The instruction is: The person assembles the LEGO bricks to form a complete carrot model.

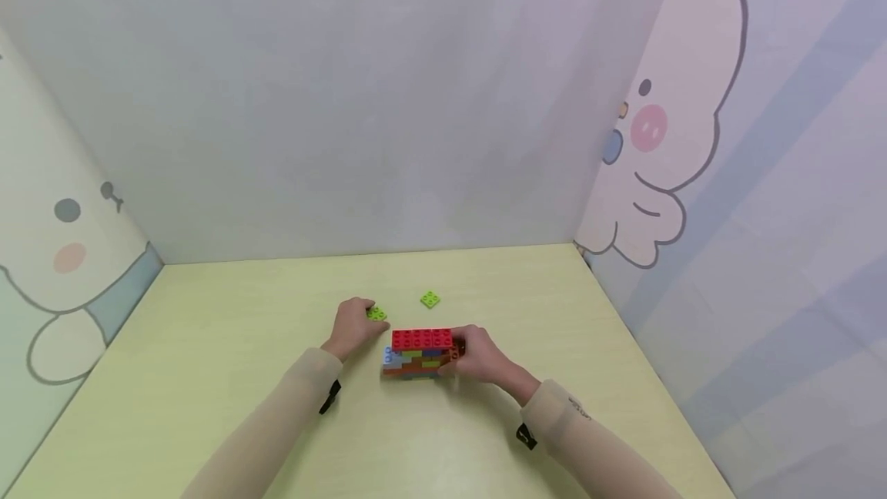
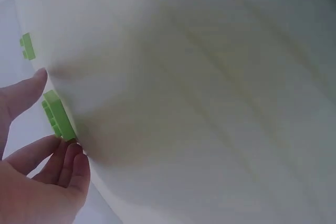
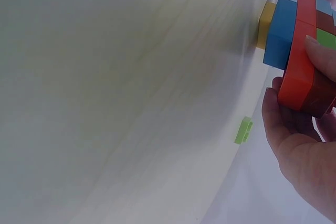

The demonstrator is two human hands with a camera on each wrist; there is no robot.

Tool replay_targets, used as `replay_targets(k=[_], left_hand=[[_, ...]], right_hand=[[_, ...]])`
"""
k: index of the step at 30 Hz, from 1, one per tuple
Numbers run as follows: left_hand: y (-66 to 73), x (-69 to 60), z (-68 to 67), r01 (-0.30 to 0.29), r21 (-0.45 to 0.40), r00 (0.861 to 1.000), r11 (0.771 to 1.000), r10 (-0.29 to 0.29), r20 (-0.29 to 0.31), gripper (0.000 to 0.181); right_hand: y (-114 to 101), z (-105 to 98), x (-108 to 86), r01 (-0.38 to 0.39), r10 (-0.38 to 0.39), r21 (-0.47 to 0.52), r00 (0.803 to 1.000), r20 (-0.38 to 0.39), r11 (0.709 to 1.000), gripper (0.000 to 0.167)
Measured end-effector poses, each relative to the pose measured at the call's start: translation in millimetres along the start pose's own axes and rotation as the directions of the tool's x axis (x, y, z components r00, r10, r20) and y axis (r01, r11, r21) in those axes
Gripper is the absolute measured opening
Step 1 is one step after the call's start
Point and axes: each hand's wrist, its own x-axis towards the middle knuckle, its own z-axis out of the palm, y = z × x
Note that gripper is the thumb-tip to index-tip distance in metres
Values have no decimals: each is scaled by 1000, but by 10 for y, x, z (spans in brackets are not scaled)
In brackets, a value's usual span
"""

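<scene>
A block structure of toy building bricks (image 1: 421, 364), topped by a row of red bricks (image 1: 421, 339), stands in the middle of the table. My right hand (image 1: 481, 356) grips its right end, the thumb on the near side and the fingers behind. Seen from the right wrist, red, blue and yellow bricks (image 3: 281, 32) show beside that hand. My left hand (image 1: 352, 327) reaches around a flat light-green brick (image 1: 376, 314) lying left of the structure. In the left wrist view its fingers touch one end of this green brick (image 2: 59, 116), while the thumb stays apart from it.
A second light-green brick (image 1: 430, 299) lies on the table behind the structure. The pale yellow table (image 1: 242, 314) meets a grey back wall (image 1: 360, 137), and side panels with cartoon figures (image 1: 665, 122) stand left and right.
</scene>
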Motion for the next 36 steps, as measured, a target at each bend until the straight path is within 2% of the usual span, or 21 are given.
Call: replay_targets(k=[4, 10, 17, 29, 36], left_hand=[[-41, 18, 9, -29, 8, 999, 1000, 29, -22, 53], [-71, 4, 8, -86, -16, 995, 996, 85, -52, 35], [-62, -38, -24, -119, -20, 992, 993, 118, -48, 32], [5, -75, -223, -161, 9, 987, 987, 161, -5, 34], [81, -206, -355, -247, 20, 969, 969, 247, 18, 34]], right_hand=[[-15, 2, 7, 3, -3, -3, 1000, -3, 1000, 38], [-4, 20, 13, 12, -12, 4, 1000, -16, 1000, 39], [7, 26, 8, 25, -25, -1, 1000, -18, 1000, 39], [-5, 4, -2, 4, -4, -13, 1000, -8, 1000, 40], [-14, 12, -8, -2, 2, -10, 1000, -1, 1000, 40]])
